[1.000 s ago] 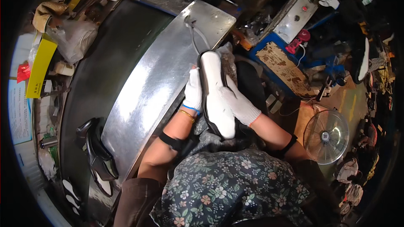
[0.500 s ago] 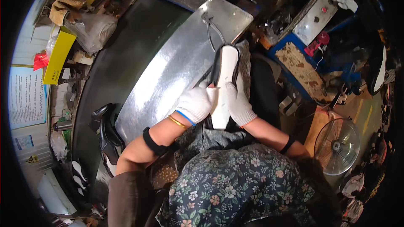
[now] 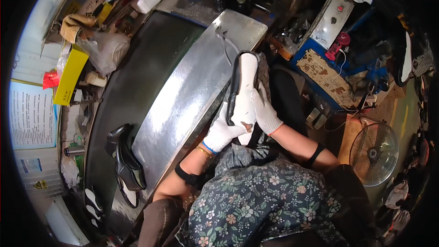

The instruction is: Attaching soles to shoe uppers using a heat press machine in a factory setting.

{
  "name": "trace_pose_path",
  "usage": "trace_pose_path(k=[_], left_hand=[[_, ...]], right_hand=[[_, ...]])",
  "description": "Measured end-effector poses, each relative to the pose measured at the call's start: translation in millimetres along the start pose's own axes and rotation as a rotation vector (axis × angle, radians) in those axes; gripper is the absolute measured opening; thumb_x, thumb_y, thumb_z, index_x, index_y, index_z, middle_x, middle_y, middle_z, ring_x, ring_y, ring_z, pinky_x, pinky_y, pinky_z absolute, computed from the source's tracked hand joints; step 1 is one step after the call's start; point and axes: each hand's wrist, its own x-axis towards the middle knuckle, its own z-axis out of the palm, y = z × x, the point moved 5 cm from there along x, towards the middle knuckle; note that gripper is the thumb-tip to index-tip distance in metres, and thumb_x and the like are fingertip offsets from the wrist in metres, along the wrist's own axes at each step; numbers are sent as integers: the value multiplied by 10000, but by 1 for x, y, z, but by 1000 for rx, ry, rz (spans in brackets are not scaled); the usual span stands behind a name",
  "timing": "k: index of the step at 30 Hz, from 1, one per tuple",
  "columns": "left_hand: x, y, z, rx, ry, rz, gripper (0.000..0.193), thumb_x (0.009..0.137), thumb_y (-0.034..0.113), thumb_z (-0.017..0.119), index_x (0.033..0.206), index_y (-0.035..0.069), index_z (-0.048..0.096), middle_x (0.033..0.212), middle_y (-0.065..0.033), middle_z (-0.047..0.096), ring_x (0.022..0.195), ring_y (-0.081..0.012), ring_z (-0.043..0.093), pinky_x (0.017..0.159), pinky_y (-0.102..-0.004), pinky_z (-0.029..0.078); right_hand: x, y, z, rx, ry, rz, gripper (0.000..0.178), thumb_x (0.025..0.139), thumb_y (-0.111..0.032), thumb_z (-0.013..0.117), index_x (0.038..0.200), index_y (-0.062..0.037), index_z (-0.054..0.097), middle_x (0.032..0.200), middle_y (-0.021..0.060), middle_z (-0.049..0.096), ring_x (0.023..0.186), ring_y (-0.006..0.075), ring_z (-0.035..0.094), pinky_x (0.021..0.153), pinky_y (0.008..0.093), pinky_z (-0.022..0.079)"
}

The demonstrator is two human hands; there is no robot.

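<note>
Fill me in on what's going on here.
A person in white gloves is holding a black shoe in front of them, its white underside facing up. The left hand grips the near part, with its thumb across the underside; the right hand holds the opposite edge. A shiny metal plate lies to the left of the shoe, and more black shoes lie farther left. A fan stands on the right.

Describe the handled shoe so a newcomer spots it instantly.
Find the long shiny metal bench. Beside its right edge, the white-gloved left hand and right hand hold a shoe, white sole toward the camera. It alone is held; the black shoes at lower left are not.
</note>
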Motion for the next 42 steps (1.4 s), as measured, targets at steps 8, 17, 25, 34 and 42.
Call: trace_pose_path(k=[8,17,25,34,42], left_hand=[[-24,3,-122,-561,237,-170,587,843,2,645,1420,-33,544,1156,-174,722,1032,-271,731,909,-421,611],[-23,25,-50,1070,77,523,349,874,121,669,1210,28,679,1207,-289,676,1143,-479,625,1074,-513,484],[29,86,19,303,-97,751,455,977,204,725,1376,-4,661,1323,-196,711,1233,-364,684,1099,-410,512],[73,138,-1,-1196,-150,-145,512,1089,538,495,1239,89,690,1168,-113,752,986,-252,743,894,-371,600],[4,109,-16,244,-273,451,694,916,443,780,1418,0,599,1200,-266,705,1150,-439,686,983,-467,550]], right_hand=[[16,-154,-264,-764,269,-220,435,1009,-311,664,1370,-67,663,1245,139,734,1048,263,718,923,395,573],[-49,-220,-513,-1044,1244,495,962,722,-387,831,1580,-213,433,1597,157,454,1340,485,554,1121,509,483],[-62,-205,-377,-1160,1152,-382,994,683,-208,852,1568,-25,439,1664,251,358,1493,422,408,1232,477,341],[-49,-139,-104,138,-58,-466,1315,817,-500,901,1682,-3,44,1679,270,298,1404,362,526,1131,452,467],[-80,-42,-88,523,-522,474,762,820,-51,766,1511,93,481,1431,124,649,1266,217,651,1089,387,523]])
